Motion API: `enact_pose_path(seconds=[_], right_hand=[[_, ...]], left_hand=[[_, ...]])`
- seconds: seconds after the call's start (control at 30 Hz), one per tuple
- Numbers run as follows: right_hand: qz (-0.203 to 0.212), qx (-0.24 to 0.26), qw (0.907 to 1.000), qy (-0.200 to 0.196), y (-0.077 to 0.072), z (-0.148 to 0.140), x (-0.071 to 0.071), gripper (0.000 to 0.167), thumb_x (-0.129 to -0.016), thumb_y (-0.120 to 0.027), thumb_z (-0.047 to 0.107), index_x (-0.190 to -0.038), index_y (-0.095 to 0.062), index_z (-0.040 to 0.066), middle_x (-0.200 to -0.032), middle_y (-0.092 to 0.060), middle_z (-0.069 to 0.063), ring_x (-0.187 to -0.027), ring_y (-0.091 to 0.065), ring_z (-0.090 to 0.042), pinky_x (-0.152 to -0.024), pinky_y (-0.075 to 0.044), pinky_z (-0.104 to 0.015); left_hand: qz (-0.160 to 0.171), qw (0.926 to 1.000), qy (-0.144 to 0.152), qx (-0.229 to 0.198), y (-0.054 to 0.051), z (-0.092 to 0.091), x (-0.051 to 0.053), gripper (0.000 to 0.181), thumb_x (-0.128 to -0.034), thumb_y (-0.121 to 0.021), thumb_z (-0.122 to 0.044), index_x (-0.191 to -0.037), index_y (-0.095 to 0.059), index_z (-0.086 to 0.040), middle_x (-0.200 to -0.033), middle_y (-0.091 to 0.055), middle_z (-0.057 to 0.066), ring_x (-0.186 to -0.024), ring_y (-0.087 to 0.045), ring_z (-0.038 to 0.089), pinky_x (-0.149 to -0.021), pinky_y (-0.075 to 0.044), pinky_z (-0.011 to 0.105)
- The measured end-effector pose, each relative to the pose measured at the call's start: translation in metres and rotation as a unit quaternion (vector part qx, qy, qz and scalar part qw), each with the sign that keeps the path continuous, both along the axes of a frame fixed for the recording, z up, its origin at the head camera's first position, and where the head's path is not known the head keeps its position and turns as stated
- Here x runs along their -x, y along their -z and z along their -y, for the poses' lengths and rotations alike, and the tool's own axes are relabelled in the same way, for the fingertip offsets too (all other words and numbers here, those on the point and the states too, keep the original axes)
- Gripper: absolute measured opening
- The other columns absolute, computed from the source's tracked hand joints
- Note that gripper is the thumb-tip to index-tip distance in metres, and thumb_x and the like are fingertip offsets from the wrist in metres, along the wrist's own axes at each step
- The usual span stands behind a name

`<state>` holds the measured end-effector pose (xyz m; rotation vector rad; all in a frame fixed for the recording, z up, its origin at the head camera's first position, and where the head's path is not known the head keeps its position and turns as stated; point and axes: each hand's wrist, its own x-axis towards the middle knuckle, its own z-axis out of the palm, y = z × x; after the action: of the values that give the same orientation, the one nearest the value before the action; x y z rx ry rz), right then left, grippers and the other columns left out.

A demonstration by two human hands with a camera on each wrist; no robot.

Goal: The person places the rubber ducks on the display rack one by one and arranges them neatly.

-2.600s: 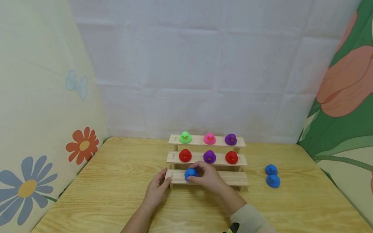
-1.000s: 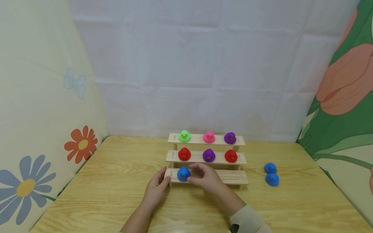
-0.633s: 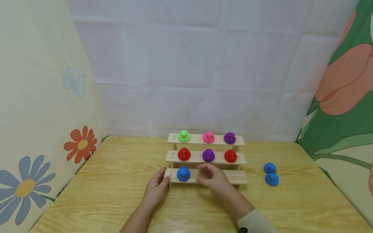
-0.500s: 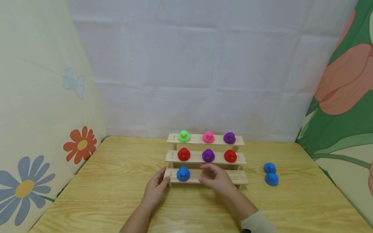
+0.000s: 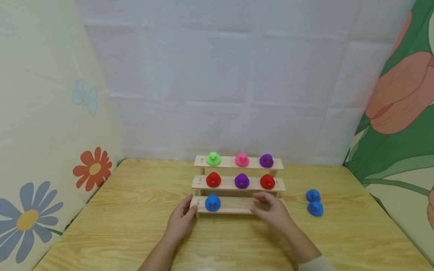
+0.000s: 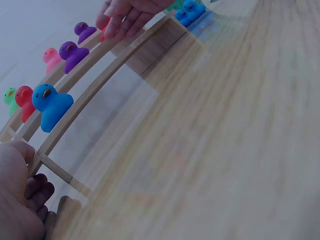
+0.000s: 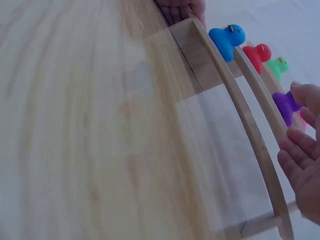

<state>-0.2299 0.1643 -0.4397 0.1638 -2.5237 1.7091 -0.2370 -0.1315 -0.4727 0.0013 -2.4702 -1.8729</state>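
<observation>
A three-step wooden rack (image 5: 234,205) stands on the table. My left hand (image 5: 181,219) grips the left end of its lowest plank, thumb above and fingers curled below in the left wrist view. A blue rubber duck (image 5: 212,203) sits on that plank near its left end, facing front. My right hand (image 5: 272,211) is over the plank's right part with fingers loosely bent and nothing between them. Two more blue rubber ducks (image 5: 315,208) rest together on the table, right of the rack.
On the middle step are a red duck (image 5: 213,180), a purple duck (image 5: 242,181) and another red duck (image 5: 268,182). The top step bears a green duck (image 5: 213,159), a pink duck (image 5: 242,160) and a purple duck (image 5: 266,161). A white cloth (image 5: 217,75) hangs behind.
The blue duck was slid left along the lowest plank, then let go by my right hand. That hand has since drawn away to the right. My left hand has stayed at the rack's end.
</observation>
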Motion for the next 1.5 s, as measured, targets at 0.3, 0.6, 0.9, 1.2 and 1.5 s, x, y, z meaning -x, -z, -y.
enact_pose_path(seconds=[0.3, 0.6, 0.9, 1.2, 1.5], right_hand=[[0.006, -0.020, 0.9993, 0.029, 0.001, -0.036, -0.007, 0.042, -0.085, -0.077, 0.019, -0.123, -0.063, 0.008, -0.131, -0.063, -0.014, -0.124, -0.059, -0.033, -0.106, -0.048, -0.043], [-0.017, -0.034, 0.9974, 0.061, 0.003, -0.066, -0.012, 0.042, -0.089, -0.072, 0.014, -0.126, -0.059, -0.001, -0.132, -0.061, -0.018, -0.128, -0.055, -0.035, -0.110, -0.044, -0.042], [0.001, -0.070, 0.9926, 0.099, 0.002, -0.096, -0.019, 0.049, -0.093, -0.069, 0.022, -0.133, -0.053, -0.001, -0.139, -0.055, -0.020, -0.132, -0.050, -0.036, -0.112, -0.040, -0.047], [0.048, -0.088, 0.9851, 0.139, 0.003, -0.129, -0.024, 0.055, -0.095, -0.066, 0.031, -0.139, -0.049, 0.002, -0.148, -0.047, -0.019, -0.138, -0.042, -0.034, -0.102, -0.042, -0.016], [0.073, -0.072, 0.9822, 0.157, 0.005, -0.149, -0.027, 0.064, -0.095, -0.063, 0.036, -0.143, -0.042, -0.001, -0.152, -0.038, -0.024, -0.143, -0.032, -0.043, -0.114, -0.036, -0.051]], left_hand=[[-0.003, 1.0000, 0.001, 0.002, 0.001, -0.001, 0.000, 0.053, -0.1014, -0.052, -0.014, -0.148, -0.036, 0.004, -0.149, -0.043, 0.025, -0.140, -0.040, 0.038, -0.117, -0.033, 0.050], [-0.014, 0.9999, 0.006, -0.002, 0.001, 0.000, 0.000, 0.053, -0.1018, -0.051, -0.012, -0.148, -0.034, 0.007, -0.149, -0.042, 0.027, -0.140, -0.039, 0.039, -0.116, -0.033, 0.050], [-0.019, 0.9998, 0.009, -0.002, 0.000, 0.000, -0.002, 0.052, -0.1020, -0.051, -0.012, -0.147, -0.034, 0.008, -0.149, -0.042, 0.027, -0.140, -0.040, 0.039, -0.115, -0.033, 0.050], [-0.018, 0.9998, 0.008, -0.002, -0.001, 0.000, -0.003, 0.053, -0.1021, -0.051, -0.013, -0.148, -0.034, 0.008, -0.149, -0.042, 0.027, -0.140, -0.040, 0.039, -0.116, -0.033, 0.050], [-0.013, 0.9999, 0.005, -0.002, 0.001, 0.000, 0.000, 0.053, -0.1015, -0.052, -0.013, -0.148, -0.035, 0.006, -0.149, -0.042, 0.025, -0.140, -0.040, 0.037, -0.115, -0.034, 0.049]])
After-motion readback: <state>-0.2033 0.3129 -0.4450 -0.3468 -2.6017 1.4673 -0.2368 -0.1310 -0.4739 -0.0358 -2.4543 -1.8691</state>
